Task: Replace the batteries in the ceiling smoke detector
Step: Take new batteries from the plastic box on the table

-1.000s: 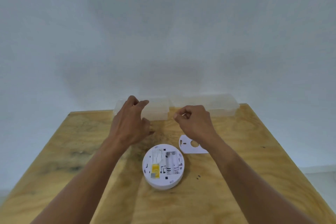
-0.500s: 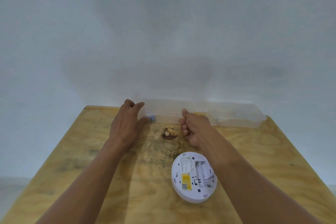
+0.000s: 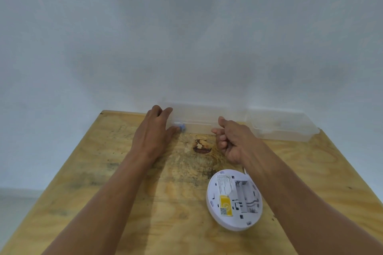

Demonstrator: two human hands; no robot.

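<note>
The white round smoke detector (image 3: pixel 234 198) lies back-up on the wooden table (image 3: pixel 99 176), its battery bay (image 3: pixel 244 194) uncovered with no batteries showing. A clear plastic box (image 3: pixel 199 119) stands at the table's far edge against the wall. My left hand (image 3: pixel 153 134) grips the box's left end, fingers over the top and thumb by a small blue latch (image 3: pixel 182 127). My right hand (image 3: pixel 232 141) is curled into a loose fist, its thumb touching the box's front right; nothing shows in it. My right forearm crosses just right of the detector.
A second clear plastic box (image 3: pixel 281 128) sits to the right of the first along the wall. A dark knot (image 3: pixel 202 146) marks the wood between my hands. The table's edges fall away at left and right, with a plain wall behind.
The view has shifted left, so the detector now sits lower right. My left hand settled on the box's left end; my right hand went from a pinch to a fist by the box.
</note>
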